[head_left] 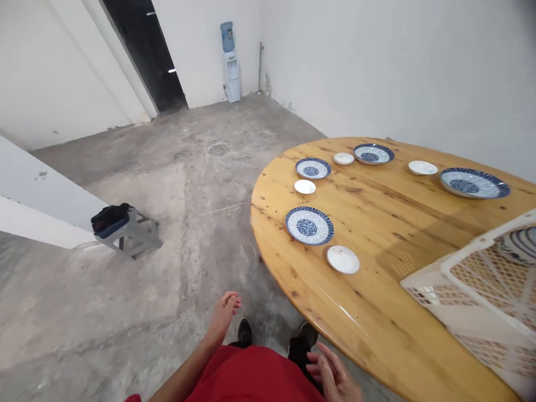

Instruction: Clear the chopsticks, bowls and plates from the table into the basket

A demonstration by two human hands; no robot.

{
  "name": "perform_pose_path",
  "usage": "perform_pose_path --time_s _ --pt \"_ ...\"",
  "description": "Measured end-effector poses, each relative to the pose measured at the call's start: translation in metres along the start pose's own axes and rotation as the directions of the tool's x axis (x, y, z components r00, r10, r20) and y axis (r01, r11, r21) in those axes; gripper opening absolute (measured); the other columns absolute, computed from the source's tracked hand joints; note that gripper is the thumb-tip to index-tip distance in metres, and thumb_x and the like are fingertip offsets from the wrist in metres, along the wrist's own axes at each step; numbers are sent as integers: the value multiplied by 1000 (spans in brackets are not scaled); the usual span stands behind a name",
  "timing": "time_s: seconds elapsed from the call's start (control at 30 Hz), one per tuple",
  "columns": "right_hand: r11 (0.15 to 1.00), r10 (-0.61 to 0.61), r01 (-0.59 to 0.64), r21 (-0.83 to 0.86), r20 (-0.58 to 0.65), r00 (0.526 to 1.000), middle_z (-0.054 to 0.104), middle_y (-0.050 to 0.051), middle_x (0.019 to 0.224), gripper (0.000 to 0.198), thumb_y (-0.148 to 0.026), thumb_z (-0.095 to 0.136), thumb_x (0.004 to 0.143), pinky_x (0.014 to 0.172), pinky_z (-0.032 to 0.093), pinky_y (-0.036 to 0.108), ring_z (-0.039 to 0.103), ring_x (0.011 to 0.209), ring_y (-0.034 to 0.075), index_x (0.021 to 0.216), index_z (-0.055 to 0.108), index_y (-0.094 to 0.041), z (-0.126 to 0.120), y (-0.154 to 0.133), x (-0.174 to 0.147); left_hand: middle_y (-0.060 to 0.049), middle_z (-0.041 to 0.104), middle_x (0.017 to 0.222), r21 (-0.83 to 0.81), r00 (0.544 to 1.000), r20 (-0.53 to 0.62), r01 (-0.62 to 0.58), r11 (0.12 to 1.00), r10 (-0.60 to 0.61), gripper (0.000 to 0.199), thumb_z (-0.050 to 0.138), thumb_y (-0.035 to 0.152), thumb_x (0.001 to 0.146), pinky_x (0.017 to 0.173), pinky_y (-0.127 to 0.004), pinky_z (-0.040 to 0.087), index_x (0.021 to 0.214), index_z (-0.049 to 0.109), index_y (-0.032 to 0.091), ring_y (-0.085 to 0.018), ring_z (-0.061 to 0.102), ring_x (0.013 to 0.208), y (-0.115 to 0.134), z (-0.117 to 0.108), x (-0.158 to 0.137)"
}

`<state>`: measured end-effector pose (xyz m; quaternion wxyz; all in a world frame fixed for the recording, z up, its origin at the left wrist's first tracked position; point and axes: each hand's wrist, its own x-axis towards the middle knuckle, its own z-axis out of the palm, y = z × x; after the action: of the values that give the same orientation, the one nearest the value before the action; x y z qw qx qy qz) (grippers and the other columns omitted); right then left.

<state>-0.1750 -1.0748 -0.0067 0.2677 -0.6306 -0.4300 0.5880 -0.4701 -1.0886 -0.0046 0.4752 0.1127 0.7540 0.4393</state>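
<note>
A: Your left hand (227,306)?
B: Loosely open, empty, above floor (211,251). Your right hand (334,375): likewise, near the bench (368,312) edge.
A: On it?
B: Blue-rimmed plates (310,225), small white dishes (343,259) along left and far edges; lattice basket (464,304) at right.

A water dispenser (232,77) stands by the white wall (199,50).

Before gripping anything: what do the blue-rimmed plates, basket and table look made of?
Blue-rimmed plates: probably glazed ceramic, by their sheen and patterned surface. Basket: likely molded plastic, by its pale openwork lattice. Table: seemingly varnished wood, by its knots, grain and glossy highlights.
</note>
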Motion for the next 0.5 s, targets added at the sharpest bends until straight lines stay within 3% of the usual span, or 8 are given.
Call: perform_pose_path --time_s 0.1,0.2,0.33,0.5 --pt "988 -113 117 -104 42 993 75 11 83 68 -75 56 72 66 61 34 72 65 23 105 66 -17 45 -26 6 -12 72 92 -43 998 -62 -5 999 3 51 63 58 69 71 -31 48 95 66 15 -21 68 81 -4 -45 8" --pt "964 -190 205 -172 100 977 74 9 80 60 -67 54 75 64 59 31 71 63 22 104 68 -17 73 -49 15 -14 73 95 -101 994 -111 -19 995 7 58 64 63 66 72 -32 49 98 66 14 -23 69 85 -4 -65 15" --pt "948 -178 214 -237 162 971 74 10 82 61 -64 53 73 65 58 32 71 64 23 106 67 -15 94 -63 34 -15 73 99 -148 995 -100 -26 989 11 59 62 63 68 73 -32 49 100 66 14 -23 70 87 0 -59 26" --pt "943 -135 194 -269 222 966 75 9 82 58 -63 51 73 67 57 33 71 66 23 106 66 -18 122 -67 76 -10 73 95 -51 997 46 -54 997 56 48 58 58 73 72 -31 48 98 66 17 -21 69 84 25 -48 52"
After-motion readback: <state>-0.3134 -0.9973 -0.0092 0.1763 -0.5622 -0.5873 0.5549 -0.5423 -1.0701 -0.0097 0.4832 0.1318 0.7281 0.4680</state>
